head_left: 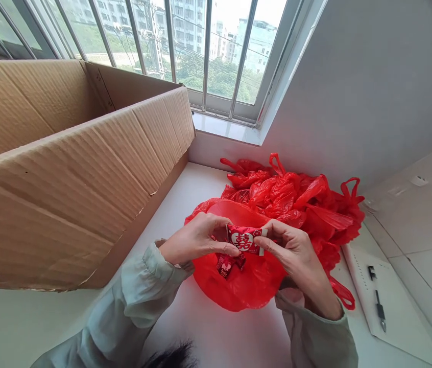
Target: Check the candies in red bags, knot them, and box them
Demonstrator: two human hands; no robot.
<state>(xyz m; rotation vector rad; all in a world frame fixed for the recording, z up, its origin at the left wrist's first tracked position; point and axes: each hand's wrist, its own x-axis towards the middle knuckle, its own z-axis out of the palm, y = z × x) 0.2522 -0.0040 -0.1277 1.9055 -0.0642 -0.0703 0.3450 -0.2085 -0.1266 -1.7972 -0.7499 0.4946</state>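
Observation:
My left hand (196, 237) and my right hand (298, 255) pinch the two ends of a small red packet (244, 240) printed with a white character. Both hands hover over an open red plastic bag (246, 286) on the white table. A darker red wrapped piece (228, 263) hangs just below the packet, under my left fingers. Behind the bag lies a heap of several more red plastic bags (296, 199).
A large open cardboard box (70, 168) fills the left side of the table. A white sheet of paper (388, 301) with a pen (380, 309) lies at the right. A barred window (200, 56) and a grey wall stand behind.

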